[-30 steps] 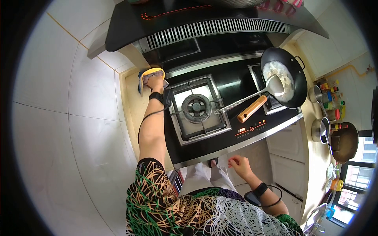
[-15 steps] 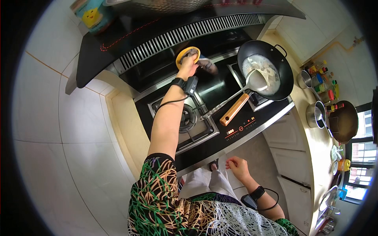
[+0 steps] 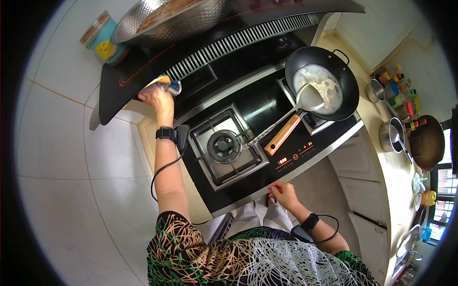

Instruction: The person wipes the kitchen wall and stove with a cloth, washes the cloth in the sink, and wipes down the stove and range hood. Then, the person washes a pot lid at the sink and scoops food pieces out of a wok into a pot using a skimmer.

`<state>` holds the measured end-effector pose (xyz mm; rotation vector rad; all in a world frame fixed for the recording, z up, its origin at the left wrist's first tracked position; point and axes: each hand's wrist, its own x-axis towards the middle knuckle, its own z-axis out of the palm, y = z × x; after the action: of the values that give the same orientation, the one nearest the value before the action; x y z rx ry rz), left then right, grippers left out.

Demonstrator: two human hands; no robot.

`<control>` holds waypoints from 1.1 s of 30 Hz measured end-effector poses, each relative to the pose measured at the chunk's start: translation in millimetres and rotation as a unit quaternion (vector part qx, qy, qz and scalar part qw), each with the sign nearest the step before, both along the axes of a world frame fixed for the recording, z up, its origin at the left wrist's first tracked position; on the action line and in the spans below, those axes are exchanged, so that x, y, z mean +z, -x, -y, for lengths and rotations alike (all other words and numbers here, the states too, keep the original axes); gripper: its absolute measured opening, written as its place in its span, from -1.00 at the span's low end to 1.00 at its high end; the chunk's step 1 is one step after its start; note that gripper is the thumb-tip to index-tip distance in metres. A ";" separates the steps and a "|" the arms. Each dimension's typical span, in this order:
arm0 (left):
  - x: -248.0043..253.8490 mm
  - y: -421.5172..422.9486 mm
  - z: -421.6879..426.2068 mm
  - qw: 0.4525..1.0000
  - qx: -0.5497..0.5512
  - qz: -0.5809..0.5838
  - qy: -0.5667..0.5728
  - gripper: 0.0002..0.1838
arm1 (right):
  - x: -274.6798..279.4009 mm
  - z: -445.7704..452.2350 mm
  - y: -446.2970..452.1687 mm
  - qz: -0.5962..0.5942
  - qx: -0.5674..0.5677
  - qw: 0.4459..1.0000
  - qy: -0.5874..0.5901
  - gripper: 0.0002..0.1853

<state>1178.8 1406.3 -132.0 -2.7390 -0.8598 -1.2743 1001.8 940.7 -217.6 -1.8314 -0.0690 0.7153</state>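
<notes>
Cloth (image 3: 171, 87), bunched and yellow-edged, is gripped in a person's left hand (image 3: 158, 100) at the left end of a black range hood (image 3: 112, 93), beside the slatted vent (image 3: 238, 46); whether fabric meets hood cannot be told from this angle. The right hand (image 3: 284, 194), its fingers loosely curled in, hangs low before the stove's front edge. Black bands circle both wrists, and a cable (image 3: 161, 168) loops beside the left forearm.

Just above the cloth, a teal jar (image 3: 106, 44) bearing a yellow cartoon face and a dimpled metal bowl (image 3: 188, 29) with brown contents crowd the top of the hood. Below, a gas burner (image 3: 224, 146) sits in its steel surround on the glossy black stove (image 3: 260, 97). A dark wok (image 3: 347, 90) fills the stove's right side, cloudy white liquid and pale pieces inside; its wooden handle (image 3: 285, 134) juts toward the lit controls (image 3: 295, 157), while a metal spatula (image 3: 310, 98) leans in it, shaft reaching to the burner's right edge. Farther right, two small steel pots, bottles (image 3: 400, 97) and a brown pan (image 3: 426, 143) line the counter (image 3: 400, 186) near a bright window (image 3: 447, 189).

The crumpled cloth shows yellow, blue-gray and dull purplish patches, the rest hidden by the fingers.
</notes>
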 end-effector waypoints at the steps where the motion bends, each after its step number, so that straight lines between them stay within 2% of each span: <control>1: -4.1 2.0 2.2 0.999 0.002 0.021 -0.036 -0.65 | -0.7 1.3 -3.4 -0.002 0.004 1.000 0.000 -0.85; 2: -6.5 -0.8 3.4 0.997 0.002 0.042 -0.071 -0.66 | -2.0 3.6 -6.8 -0.004 0.007 1.000 -0.001 -0.85; 3: -5.4 -9.0 0.1 0.986 -0.082 0.080 0.120 -0.69 | -4.9 8.3 -10.2 0.003 -0.007 1.000 -0.004 -0.85; 5: -1.5 -26.0 -4.0 0.957 -0.134 0.106 0.233 -0.76 | -13.0 23.9 -8.2 0.012 -0.034 0.999 -0.008 -0.85; 8: -32.3 -72.6 -30.6 0.975 -0.123 0.051 0.178 -0.66 | -13.7 46.2 -9.4 0.004 -0.066 0.998 -0.003 -0.85; 9: -43.7 -90.6 -39.0 0.951 -0.131 0.052 0.277 -0.65 | -14.9 51.2 -8.9 -0.005 -0.087 0.996 -0.013 -0.85; 12: -12.0 -110.0 52.0 0.977 -0.168 0.010 0.134 -0.66 | -13.6 62.1 -10.5 -0.020 -0.099 0.995 0.015 -0.85; 14: 28.8 -127.6 123.8 0.916 -0.297 0.038 0.267 -0.71 | -14.9 62.4 -12.2 -0.027 -0.112 0.993 0.011 -0.85; 15: 6.2 -163.2 120.1 0.898 -0.301 0.070 0.314 -0.72 | -15.4 62.1 -11.9 -0.030 -0.120 0.992 0.010 -0.85; 17: -8.4 -226.2 124.3 0.865 -0.336 0.051 0.369 -0.73 | -16.2 62.6 -11.5 -0.011 -0.123 0.992 0.005 -0.85; 18: -3.9 -242.5 134.9 0.853 -0.361 -0.002 0.376 -0.74 | -15.6 64.1 -9.6 -0.001 -0.128 0.992 0.005 -0.85; 20: 9.9 -256.7 168.2 0.862 -0.416 -0.032 0.287 -0.71 | -11.2 66.6 -4.9 -0.016 -0.152 0.988 0.006 -0.85; 22: 17.7 -260.7 199.4 0.883 -0.460 0.021 0.091 -0.64 | -9.6 67.6 0.4 -0.017 -0.159 0.987 0.028 -0.84; 23: 20.2 -270.6 208.5 0.876 -0.474 0.003 0.095 -0.57 | -7.3 67.7 2.9 -0.024 -0.148 0.987 0.050 -0.85; 27: 26.7 -285.7 223.0 0.884 -0.467 -0.002 -0.007 -0.57 | -9.3 65.9 19.9 -0.001 -0.136 0.988 0.077 -0.84; 28: 17.6 -296.6 215.1 0.867 -0.495 0.018 0.044 -0.57 | -9.0 64.3 21.6 0.011 -0.129 0.988 0.082 -0.84; 29: 31.9 -285.1 208.8 0.834 -0.546 0.071 -0.036 -0.69 | -8.9 62.6 26.5 0.017 -0.118 0.989 0.088 -0.84; 30: 27.4 -293.9 193.6 0.822 -0.567 0.021 0.042 -0.69 | -9.3 61.6 26.0 0.036 -0.085 0.988 0.126 -0.84; 32: -1.3 -249.1 160.9 0.802 -0.578 -0.041 0.143 -0.70 | -8.4 56.8 28.9 0.044 -0.090 0.990 0.095 -0.84; 33: 3.3 -206.2 153.4 0.799 -0.578 -0.043 0.161 -0.72 | -8.5 54.8 28.4 0.041 -0.081 0.992 0.087 -0.84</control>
<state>1385.0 1252.9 -128.6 -3.6361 0.9187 -1.0103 973.4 885.9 -226.1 -2.0071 0.0907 0.5451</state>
